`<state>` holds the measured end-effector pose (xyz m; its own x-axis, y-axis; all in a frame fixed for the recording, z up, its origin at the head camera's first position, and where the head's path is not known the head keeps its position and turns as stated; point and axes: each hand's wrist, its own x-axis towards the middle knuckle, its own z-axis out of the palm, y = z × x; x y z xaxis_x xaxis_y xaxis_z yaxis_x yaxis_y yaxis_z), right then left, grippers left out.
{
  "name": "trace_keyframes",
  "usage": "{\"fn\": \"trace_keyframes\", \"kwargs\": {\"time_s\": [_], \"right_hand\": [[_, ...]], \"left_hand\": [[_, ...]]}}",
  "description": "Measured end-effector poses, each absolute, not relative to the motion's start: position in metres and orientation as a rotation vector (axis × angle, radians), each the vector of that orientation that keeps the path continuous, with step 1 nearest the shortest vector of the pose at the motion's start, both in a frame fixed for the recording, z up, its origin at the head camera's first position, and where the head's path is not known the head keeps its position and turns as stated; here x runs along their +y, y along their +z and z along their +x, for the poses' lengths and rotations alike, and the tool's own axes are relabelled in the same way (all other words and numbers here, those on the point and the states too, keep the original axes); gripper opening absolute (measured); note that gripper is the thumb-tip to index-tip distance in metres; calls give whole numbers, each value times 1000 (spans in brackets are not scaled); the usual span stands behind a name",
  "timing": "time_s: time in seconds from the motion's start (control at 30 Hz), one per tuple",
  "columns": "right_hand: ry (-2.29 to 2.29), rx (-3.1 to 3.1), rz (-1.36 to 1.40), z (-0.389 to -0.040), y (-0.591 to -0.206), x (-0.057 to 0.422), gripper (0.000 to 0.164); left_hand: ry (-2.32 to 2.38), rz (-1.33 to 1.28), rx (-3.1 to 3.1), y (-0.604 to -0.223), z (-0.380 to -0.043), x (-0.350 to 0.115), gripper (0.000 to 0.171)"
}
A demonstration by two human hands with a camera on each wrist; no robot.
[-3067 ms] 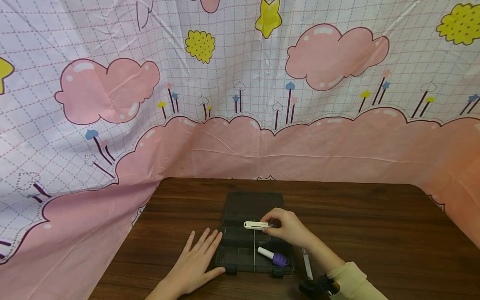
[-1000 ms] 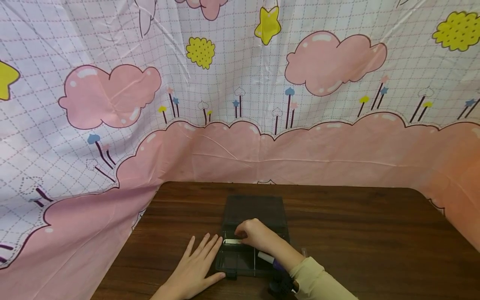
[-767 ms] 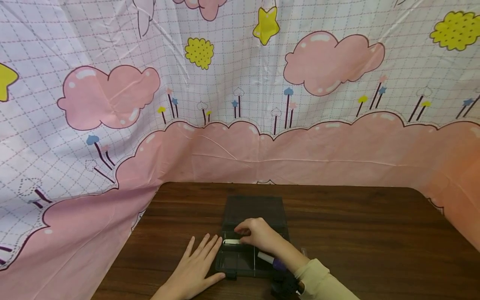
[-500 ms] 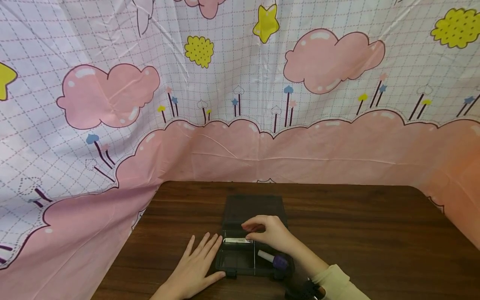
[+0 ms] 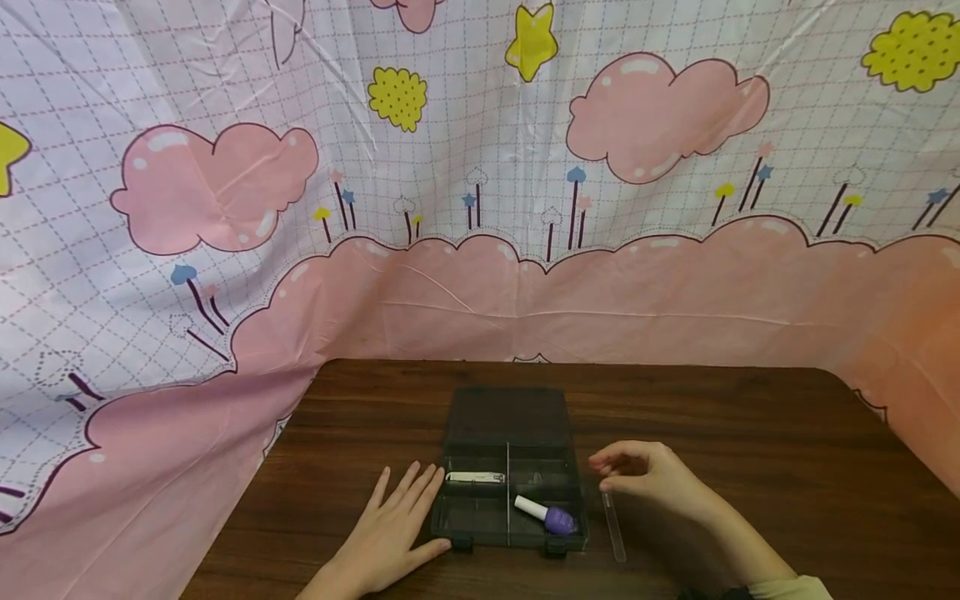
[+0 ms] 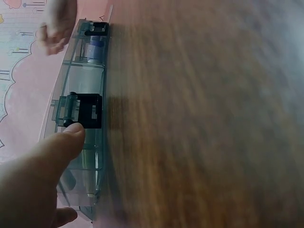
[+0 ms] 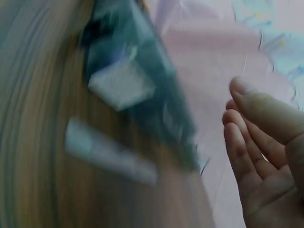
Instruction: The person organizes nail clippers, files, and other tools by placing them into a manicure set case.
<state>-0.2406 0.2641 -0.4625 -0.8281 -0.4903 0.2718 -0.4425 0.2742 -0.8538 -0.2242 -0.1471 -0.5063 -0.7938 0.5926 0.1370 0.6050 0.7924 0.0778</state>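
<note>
Your left hand (image 5: pixel 386 533) lies flat, fingers straight, against the open compartment box (image 5: pixel 480 521) on the table (image 5: pixel 750 467). Its left rear compartment holds the nail clipper (image 5: pixel 475 477); its right front one the purple polish bottle (image 5: pixel 546 516). Your right hand (image 5: pixel 652 479), loosely curled and empty, hovers above the clear strip (image 5: pixel 614 527) beside the box.

You've got no readable text in any view. The nail polish bottle (image 5: pixel 546 515) and nail clipper (image 5: pixel 476 477) in the storage box (image 5: pixel 507 417) show no legible label. The backdrop cloth (image 5: pixel 480 167) carries only cartoon clouds and stars, no lettering or numbers.
</note>
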Motion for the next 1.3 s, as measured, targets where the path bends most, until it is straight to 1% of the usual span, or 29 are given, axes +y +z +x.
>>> {"fn": "trace_keyframes", "kwargs": {"time_s": [0.2,0.4,0.53,0.73,0.83,1.03,1.3], "right_hand": [[-1479,2526,-911,-246,-487,291,34],[-1325,2598,-1103,-253,-500,292,35],[-1259,2586,-1160,-255,-501,288,33],[-1198,2597,-1135,-257,-501,287,17],[-1176,2588,-1150,-259,-501,288,13],[-1116,2564,-1192,-261,-498,288,13],[-1039,2544,-1167,-259,-490,287,20]], "left_hand": [[-180,-955,-2885,-506,-225,-147,90],[-189,-954,-2883,-508,-226,-147,91],[-198,-952,-2887,-508,-225,-147,91],[-208,-954,-2889,-507,-225,-146,90],[-212,-955,-2891,-506,-224,-146,91],[-221,-960,-2878,-507,-225,-146,90],[-243,-962,-2850,-509,-224,-146,90]]}}
